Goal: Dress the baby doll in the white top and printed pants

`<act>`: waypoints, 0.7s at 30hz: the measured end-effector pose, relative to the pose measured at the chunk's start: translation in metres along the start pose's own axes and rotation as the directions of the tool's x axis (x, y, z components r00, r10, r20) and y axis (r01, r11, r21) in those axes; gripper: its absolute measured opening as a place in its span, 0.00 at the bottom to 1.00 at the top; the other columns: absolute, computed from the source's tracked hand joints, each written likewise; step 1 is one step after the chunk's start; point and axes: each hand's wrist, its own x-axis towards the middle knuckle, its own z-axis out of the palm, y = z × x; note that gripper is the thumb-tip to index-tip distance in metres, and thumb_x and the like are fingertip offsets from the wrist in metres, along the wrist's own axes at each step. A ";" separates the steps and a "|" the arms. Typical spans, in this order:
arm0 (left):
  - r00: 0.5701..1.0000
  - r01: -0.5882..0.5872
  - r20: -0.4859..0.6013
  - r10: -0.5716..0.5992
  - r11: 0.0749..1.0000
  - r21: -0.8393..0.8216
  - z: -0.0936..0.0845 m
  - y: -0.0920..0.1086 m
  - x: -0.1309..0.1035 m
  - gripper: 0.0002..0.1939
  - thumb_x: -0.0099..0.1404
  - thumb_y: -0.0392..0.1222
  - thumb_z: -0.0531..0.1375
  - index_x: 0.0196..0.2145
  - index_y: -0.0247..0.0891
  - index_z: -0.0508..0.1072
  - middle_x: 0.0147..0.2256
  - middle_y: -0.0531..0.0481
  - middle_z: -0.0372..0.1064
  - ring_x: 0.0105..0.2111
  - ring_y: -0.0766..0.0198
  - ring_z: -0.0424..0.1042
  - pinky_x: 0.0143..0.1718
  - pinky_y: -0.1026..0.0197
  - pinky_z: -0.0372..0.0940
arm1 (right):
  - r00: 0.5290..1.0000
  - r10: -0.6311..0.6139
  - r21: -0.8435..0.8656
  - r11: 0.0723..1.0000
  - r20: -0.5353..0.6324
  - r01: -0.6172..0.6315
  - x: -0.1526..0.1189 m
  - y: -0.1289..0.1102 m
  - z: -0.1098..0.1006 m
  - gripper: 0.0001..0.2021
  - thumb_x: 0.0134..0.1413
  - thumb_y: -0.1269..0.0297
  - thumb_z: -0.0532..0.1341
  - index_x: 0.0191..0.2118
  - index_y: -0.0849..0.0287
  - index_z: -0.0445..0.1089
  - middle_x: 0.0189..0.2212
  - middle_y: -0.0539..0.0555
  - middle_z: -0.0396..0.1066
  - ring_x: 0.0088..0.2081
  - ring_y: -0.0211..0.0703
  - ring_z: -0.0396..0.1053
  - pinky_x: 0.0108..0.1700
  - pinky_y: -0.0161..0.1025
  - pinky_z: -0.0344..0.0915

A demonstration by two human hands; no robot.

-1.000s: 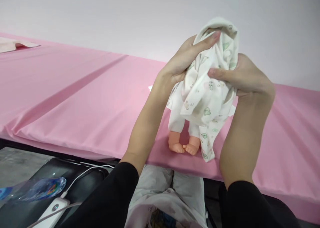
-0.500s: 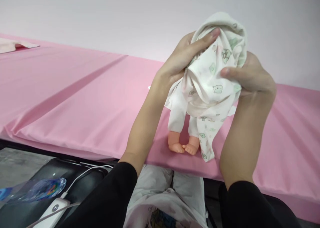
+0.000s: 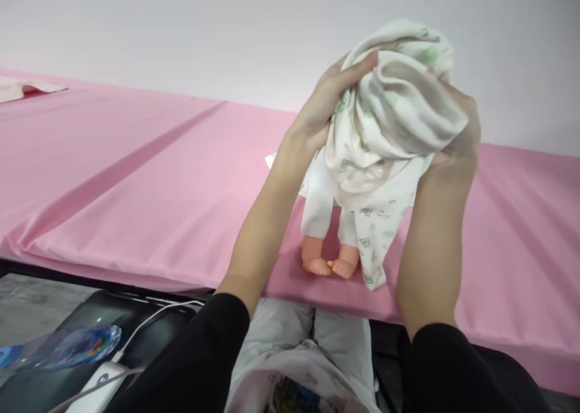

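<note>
A white baby garment [image 3: 376,135] with green and grey bear prints is bunched up between my hands, above a baby doll [image 3: 317,204]. Only the doll's white-clad legs and bare feet show; the cloth covers its upper body and head. My left hand [image 3: 333,95] grips the garment's left side, thumb on top of the folds. On the right side my right hand [image 3: 460,123] holds the gathered cloth, its fingers mostly behind a fold. One printed end of the garment hangs down beside the doll's foot.
The doll lies on a pink padded table [image 3: 181,177] against a pale wall. A light pink cloth [image 3: 27,88] lies at the far left. Below, a black chair [image 3: 149,328] carries a plastic bottle [image 3: 67,346] and a white power bank [image 3: 97,389] with cables.
My right hand has moved slightly up and left, folding the garment's right part over. A bunched fold now covers the printed front and my right thumb. The doll's legs stay in place.
</note>
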 end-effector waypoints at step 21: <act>0.995 0.050 0.082 -0.055 0.997 0.066 -0.025 -0.016 0.000 0.06 0.62 0.39 0.61 0.29 0.39 0.67 0.19 0.57 0.59 0.23 0.71 0.62 0.29 0.65 0.60 | 0.999 0.031 -0.022 0.999 0.008 -0.031 -0.005 -0.014 0.012 0.13 0.56 0.65 0.58 0.21 0.58 0.63 0.10 0.42 0.43 0.12 0.28 0.40 0.13 0.30 0.39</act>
